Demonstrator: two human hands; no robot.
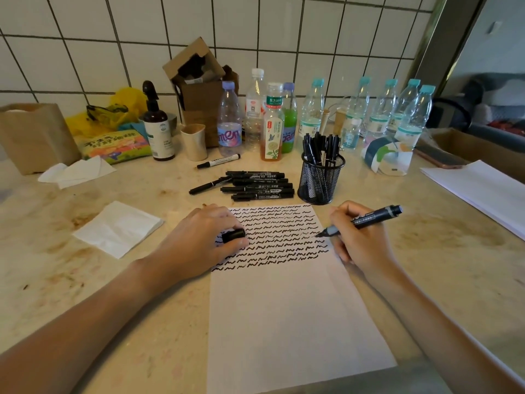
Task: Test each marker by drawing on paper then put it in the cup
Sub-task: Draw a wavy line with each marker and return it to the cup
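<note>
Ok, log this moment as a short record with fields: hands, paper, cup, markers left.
right hand: right hand holds an uncapped marker, tip at the paper
left hand: left hand holds the cap and rests on the paper
paper: paper has rows of black squiggles over its top part, bare below
cup: mesh cup holds several markers
markers left: pile of markers behind the paper, one white marker farther back

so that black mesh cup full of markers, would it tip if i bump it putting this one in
Probably not from a light bump: the mesh cup looks wide-based and stands flat on the counter. The markers in the cup stick up well above its rim, so it may be a bit top-heavy. Wire mesh is likely light, so a firm knock could slide it.
</note>
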